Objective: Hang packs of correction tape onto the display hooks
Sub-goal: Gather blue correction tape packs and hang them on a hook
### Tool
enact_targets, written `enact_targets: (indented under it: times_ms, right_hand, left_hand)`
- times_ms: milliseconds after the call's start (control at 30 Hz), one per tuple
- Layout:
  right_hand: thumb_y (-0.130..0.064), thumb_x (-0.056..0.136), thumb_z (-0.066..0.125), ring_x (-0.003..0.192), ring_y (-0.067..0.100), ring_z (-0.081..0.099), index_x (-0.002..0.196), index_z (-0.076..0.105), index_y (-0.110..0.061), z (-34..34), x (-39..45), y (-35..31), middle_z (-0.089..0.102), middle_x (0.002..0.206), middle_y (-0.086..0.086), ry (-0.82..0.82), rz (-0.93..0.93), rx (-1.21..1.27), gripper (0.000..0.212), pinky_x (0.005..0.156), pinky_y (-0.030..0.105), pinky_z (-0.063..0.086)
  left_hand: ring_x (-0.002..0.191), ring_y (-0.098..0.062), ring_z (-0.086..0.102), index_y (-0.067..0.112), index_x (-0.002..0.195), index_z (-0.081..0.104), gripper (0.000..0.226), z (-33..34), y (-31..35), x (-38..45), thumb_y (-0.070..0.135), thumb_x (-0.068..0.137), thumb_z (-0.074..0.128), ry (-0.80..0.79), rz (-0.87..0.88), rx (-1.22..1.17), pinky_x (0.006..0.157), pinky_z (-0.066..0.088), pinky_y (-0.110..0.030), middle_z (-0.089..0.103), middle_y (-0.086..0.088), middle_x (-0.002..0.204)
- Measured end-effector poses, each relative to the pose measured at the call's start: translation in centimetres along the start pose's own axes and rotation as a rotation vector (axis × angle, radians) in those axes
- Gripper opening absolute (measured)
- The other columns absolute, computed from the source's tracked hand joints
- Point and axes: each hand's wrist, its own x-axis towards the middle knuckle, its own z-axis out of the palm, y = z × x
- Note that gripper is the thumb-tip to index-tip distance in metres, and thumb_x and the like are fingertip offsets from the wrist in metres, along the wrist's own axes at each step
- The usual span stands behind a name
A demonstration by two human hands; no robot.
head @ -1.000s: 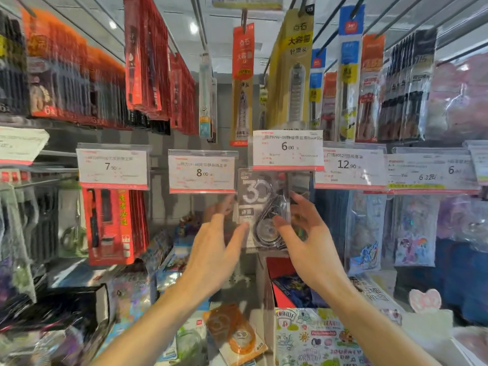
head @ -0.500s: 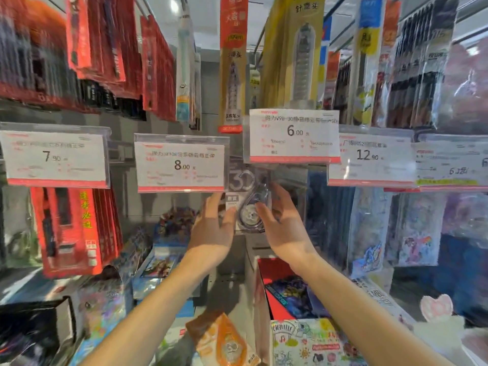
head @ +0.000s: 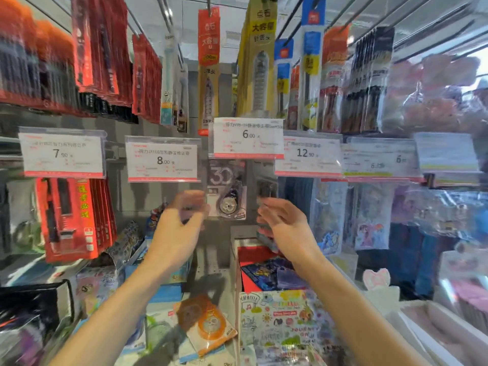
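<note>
Correction tape pack (head: 226, 192): it hangs straight ahead of you, directly under the 6.00 price tag (head: 248, 137), its top hidden behind that tag. The clear front shows a large "30" and a round dispenser below it. It hangs between your two hands, level with your fingertips.

Your left hand (head: 182, 223): it sits just left of the pack, fingers loosely spread and blurred. It grips nothing. Whether the fingertips touch the pack's left edge, you cannot tell through the blur.

Your right hand (head: 286, 224): it sits right of the pack, apart from it, fingers curled loosely and spread, with nothing in them.

Neighbouring tags: the 8.00 price tag (head: 163, 159) hangs to the left of the pack and the 12.90 price tag (head: 307, 154) to the right; the 7.90 price tag (head: 62, 154) is farther left.

Row above: a yellow pack (head: 260, 56) and a red pack (head: 208, 67) hang over the 6.00 tag.

Left side: red packs (head: 71, 217) hang in a stack under the 7.90 tag.

Below your arms: an orange correction tape pack (head: 208, 324) lies flat between your forearms, tilted. A sticker sheet (head: 280, 323) with colourful drawings lies beside it under your right forearm. A red box (head: 252, 260) stands beyond it, below the hanging pack.
</note>
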Motion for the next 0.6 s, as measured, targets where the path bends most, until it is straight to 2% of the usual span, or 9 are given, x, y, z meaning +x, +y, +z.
enact_targets:
  times_ms: [100, 167, 233, 400, 600]
  right_hand:
    - [-0.029, 0.102, 0.066, 0.079, 0.013, 0.078, 0.112, 0.07, -0.025, -2.0, -2.8, -0.7, 0.081, 0.092, -0.006, 0.018, -0.022, 0.063, 0.012, 0.077, 0.034, 0.064]
    - [-0.027, 0.102, 0.065, 0.07, 0.014, 0.075, 0.11, 0.072, -0.022, -3.3, -4.9, -1.0, 0.08, 0.084, -0.003, 0.012, -0.037, 0.106, 0.011, 0.069, 0.028, 0.063]
    - [-0.023, 0.102, 0.066, 0.065, 0.014, 0.071, 0.106, 0.074, -0.019, -4.5, -7.1, -1.1, 0.079, 0.08, 0.0, 0.005, -0.036, 0.161, 0.01, 0.063, 0.025, 0.062]
    - [-0.017, 0.102, 0.064, 0.063, 0.015, 0.068, 0.1, 0.075, -0.016, -6.4, -12.1, -0.1, 0.077, 0.076, 0.003, -0.011, 0.011, 0.213, 0.012, 0.057, 0.022, 0.058]
    - [-0.019, 0.102, 0.065, 0.064, 0.012, 0.07, 0.104, 0.074, -0.013, -5.9, -16.7, 1.0, 0.077, 0.079, 0.002, 0.016, 0.09, 0.125, 0.011, 0.058, 0.02, 0.057]
  left_hand:
    - [0.083, -0.014, 0.076, 0.023, 0.113, 0.065, 0.015, 0.0, 1.8, -2.9, 0.015, 0.101, 0.065, 0.007, 0.004, -0.098, 0.066, 0.06, -0.019, 0.073, -0.002, 0.106]
    - [0.076, -0.014, 0.076, 0.021, 0.111, 0.066, 0.014, -0.1, 2.5, -5.2, 0.013, 0.1, 0.065, 0.016, 0.001, -0.138, 0.064, 0.06, -0.022, 0.076, -0.006, 0.101]
    - [0.077, -0.016, 0.077, 0.021, 0.111, 0.068, 0.013, -0.5, 2.7, -7.4, 0.015, 0.099, 0.066, 0.041, -0.002, -0.15, 0.068, 0.062, -0.029, 0.078, -0.005, 0.097]
    - [0.072, -0.014, 0.074, 0.015, 0.109, 0.067, 0.012, -1.0, 2.3, -12.6, 0.009, 0.099, 0.064, 0.116, -0.039, -0.214, 0.065, 0.062, -0.024, 0.079, -0.002, 0.093]
    - [0.069, -0.015, 0.074, 0.013, 0.112, 0.066, 0.016, -2.3, 0.6, -16.4, 0.006, 0.099, 0.062, 0.094, -0.149, -0.272, 0.066, 0.062, -0.026, 0.08, -0.003, 0.089]
